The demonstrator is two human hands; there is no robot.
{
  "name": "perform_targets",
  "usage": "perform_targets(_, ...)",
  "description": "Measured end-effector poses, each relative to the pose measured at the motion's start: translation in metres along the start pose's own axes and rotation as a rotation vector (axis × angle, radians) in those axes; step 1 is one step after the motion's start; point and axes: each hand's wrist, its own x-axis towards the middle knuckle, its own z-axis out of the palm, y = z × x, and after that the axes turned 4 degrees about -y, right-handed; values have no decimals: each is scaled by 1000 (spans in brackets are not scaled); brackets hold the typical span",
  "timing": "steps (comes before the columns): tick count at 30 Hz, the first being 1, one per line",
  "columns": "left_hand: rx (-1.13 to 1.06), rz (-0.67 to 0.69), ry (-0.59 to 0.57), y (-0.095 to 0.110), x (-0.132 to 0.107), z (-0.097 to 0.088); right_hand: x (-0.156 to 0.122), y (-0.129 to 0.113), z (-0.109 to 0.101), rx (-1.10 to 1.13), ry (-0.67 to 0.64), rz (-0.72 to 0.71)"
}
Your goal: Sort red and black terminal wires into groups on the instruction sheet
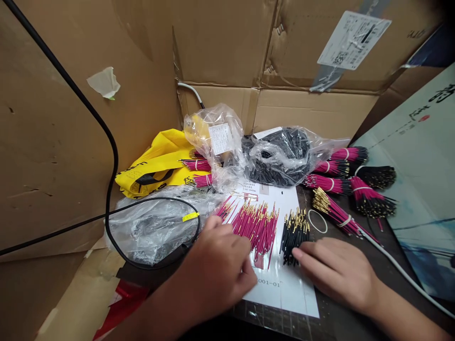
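My left hand (222,265) hovers with curled fingers at the lower left end of a loose spread of pink wires (258,225) with gold tips. Its fingertips are turned away, so anything pinched there is hidden. My right hand (337,270) has its fingers bent and close together, the tips at the lower end of a small pile of black wires (296,232) with gold ends. Whether it grips one of them is hidden. Both piles lie on a printed white sheet (302,298). A pale rubber band (317,221) rests beside the black pile.
Banded pink bundles (329,183) and a black bundle (377,176) lie at right. Behind are a clear bag of black wires (280,154) and a yellow bag (156,161). A black cable (115,161) hangs at left. Cardboard walls (220,52) enclose the back.
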Motion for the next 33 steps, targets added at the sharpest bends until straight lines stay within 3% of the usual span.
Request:
perform_targets(4, -24, 119, 43, 25, 16, 31, 20, -15, 3, -80, -19, 13)
perform_targets(8, -24, 135, 32, 30, 24, 46, 15, -7, 2, -63, 8, 52)
perform_targets(11, 19, 99, 46, 19, 17, 42, 4, 5, -2, -90, -42, 112)
perform_targets(15, 159, -66, 198, -9, -5, 28, -4, 16, -5, -180, -162, 133)
perform_targets(18, 296, -160, 295, -28, -23, 19, 1, 18, -5, -203, -161, 134)
perform_targets(23, 322, -207, 258, -34, -37, 23, 40, 13, -1, -116, -128, 62)
perform_targets(29, 255, -212, 264, -23, -41, 36, 109, 5, 17, 16, -282, -90)
perform_targets(33, 195, -194, 281, -22, -46, 35, 133, 10, 31, 67, -355, -116)
